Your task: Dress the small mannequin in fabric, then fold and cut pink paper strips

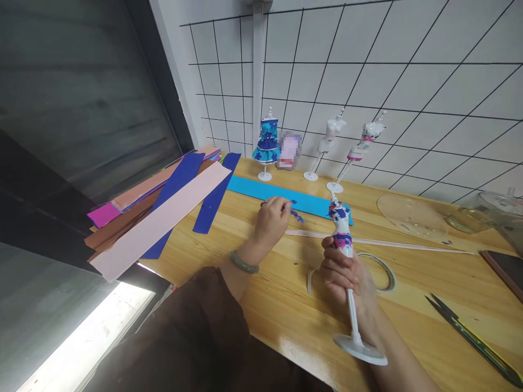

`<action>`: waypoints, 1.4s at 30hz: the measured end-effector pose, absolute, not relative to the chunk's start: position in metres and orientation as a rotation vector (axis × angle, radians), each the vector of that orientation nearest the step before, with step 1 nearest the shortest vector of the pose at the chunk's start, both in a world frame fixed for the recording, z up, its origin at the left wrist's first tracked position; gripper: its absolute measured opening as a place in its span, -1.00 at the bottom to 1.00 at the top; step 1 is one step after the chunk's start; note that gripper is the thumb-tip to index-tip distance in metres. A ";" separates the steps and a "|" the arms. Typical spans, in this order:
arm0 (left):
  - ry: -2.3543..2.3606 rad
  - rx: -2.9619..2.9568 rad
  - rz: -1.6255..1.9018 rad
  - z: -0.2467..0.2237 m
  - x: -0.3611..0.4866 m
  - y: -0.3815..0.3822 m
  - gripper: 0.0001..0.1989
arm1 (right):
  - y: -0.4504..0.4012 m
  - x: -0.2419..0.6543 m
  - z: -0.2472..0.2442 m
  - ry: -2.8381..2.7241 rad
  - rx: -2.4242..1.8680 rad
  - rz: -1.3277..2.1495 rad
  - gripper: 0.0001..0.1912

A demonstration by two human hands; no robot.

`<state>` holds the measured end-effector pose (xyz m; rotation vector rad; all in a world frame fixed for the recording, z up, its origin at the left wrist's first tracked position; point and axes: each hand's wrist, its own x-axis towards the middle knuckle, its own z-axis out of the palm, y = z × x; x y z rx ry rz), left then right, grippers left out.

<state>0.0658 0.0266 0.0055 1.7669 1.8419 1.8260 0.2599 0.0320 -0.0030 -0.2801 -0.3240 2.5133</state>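
My right hand (341, 275) is wrapped round the lower body of a small white doll mannequin (340, 222) and holds it up, slightly tilted. Blue, white and pink patterned bits cover its chest and hips; its stand, with a round white base (359, 349), hangs below my fist. My left hand (273, 218), a bracelet on its wrist, is closed low over the table with curled fingers. Whatever its fingertips hold, if anything, is hidden. Just right of them lies a small blue and purple patterned scrap (298, 216), near a bright blue strip (261, 189).
Three more mannequins stand at the back, one in a blue ruffled dress (267, 142). Coloured foam sheets (163, 218) are stacked at left. On the right lie a tape roll (391, 277), thread snips (469, 335), a clear plastic lid (408, 216) and a dark phone-like slab (504, 272).
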 end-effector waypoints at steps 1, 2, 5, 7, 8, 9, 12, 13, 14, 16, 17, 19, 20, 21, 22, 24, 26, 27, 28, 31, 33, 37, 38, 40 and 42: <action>1.814 1.845 1.759 0.005 0.069 0.026 -0.82 | 0.033 0.260 -0.003 -0.308 -0.281 2.515 -0.83; 1.782 1.930 1.692 0.004 0.074 0.025 -0.81 | 0.033 0.260 -0.003 -0.292 -0.280 2.519 -0.83; 1.733 2.124 1.530 0.002 0.090 0.022 -0.82 | 0.037 0.259 -0.010 -0.288 -0.274 2.537 -0.81; 1.755 2.199 1.422 0.002 0.097 0.020 -0.79 | 0.039 0.257 -0.015 -0.326 -0.283 2.554 -0.81; 1.779 2.228 1.372 0.002 0.099 0.019 -0.78 | 0.040 0.256 -0.017 -0.351 -0.292 2.562 -0.81; 1.800 2.256 1.327 0.002 0.100 0.019 -0.79 | 0.040 0.256 -0.019 -0.374 -0.299 2.568 -0.79; 1.856 2.336 1.240 -0.001 0.102 0.019 -0.84 | 0.040 0.253 -0.022 -0.428 -0.319 2.572 -0.73; 1.874 2.359 1.220 -0.001 0.102 0.020 -0.86 | 0.039 0.252 -0.022 -0.445 -0.323 2.576 -0.71; 1.890 2.381 1.203 -0.002 0.102 0.020 -0.87 | 0.039 0.252 -0.022 -0.467 -0.329 2.580 -0.69; 1.904 2.419 1.177 -0.003 0.102 0.021 -0.86 | 0.038 0.251 -0.024 -0.520 -0.337 2.592 -0.67; 1.899 2.434 1.174 -0.003 0.101 0.021 -0.85 | 0.039 0.251 -0.024 -0.542 -0.341 2.597 -0.67; 1.862 2.443 1.190 -0.002 0.099 0.021 -0.85 | 0.039 0.251 -0.026 -0.568 -0.350 2.611 -0.66; 1.835 2.436 1.201 -0.002 0.098 0.021 -0.86 | 0.039 0.251 -0.026 -0.574 -0.362 2.620 -0.66; 1.810 2.422 1.214 -0.001 0.097 0.021 -0.87 | 0.040 0.251 -0.027 -0.580 -0.375 2.625 -0.66; 1.788 2.404 1.226 0.000 0.096 0.021 -0.87 | 0.040 0.251 -0.027 -0.588 -0.391 2.627 -0.66; 1.754 2.368 1.242 0.000 0.095 0.020 -0.87 | 0.040 0.250 -0.027 -0.620 -0.428 2.614 -0.65; 1.745 2.354 1.250 0.000 0.095 0.020 -0.85 | 0.039 0.249 -0.025 -0.666 -0.486 2.578 -0.63; 1.752 2.359 1.249 -0.001 0.095 0.020 -0.85 | 0.039 0.248 -0.024 -0.693 -0.523 2.556 -0.62; 1.765 2.370 1.249 -0.001 0.095 0.020 -0.84 | 0.038 0.248 -0.023 -0.720 -0.559 2.531 -0.62; 1.800 2.395 1.289 -0.003 0.090 0.020 -0.83 | 0.037 0.249 -0.021 -0.757 -0.616 2.483 -0.62; 1.858 2.322 1.402 -0.002 0.083 0.020 -0.81 | 0.038 0.250 -0.022 -0.725 -0.595 2.509 -0.65; 2.052 2.015 1.608 0.002 0.070 0.022 -0.77 | 0.040 0.251 -0.022 -0.637 -0.514 2.565 -0.67; 2.046 2.019 1.573 0.002 0.070 0.021 -0.78 | 0.040 0.251 -0.022 -0.633 -0.500 2.567 -0.67; 1.992 2.121 1.426 0.002 0.075 0.019 -0.82 | 0.040 0.250 -0.020 -0.635 -0.490 2.567 -0.67; 1.944 2.229 1.263 0.001 0.083 0.016 -0.85 | 0.039 0.249 -0.019 -0.637 -0.511 2.553 -0.67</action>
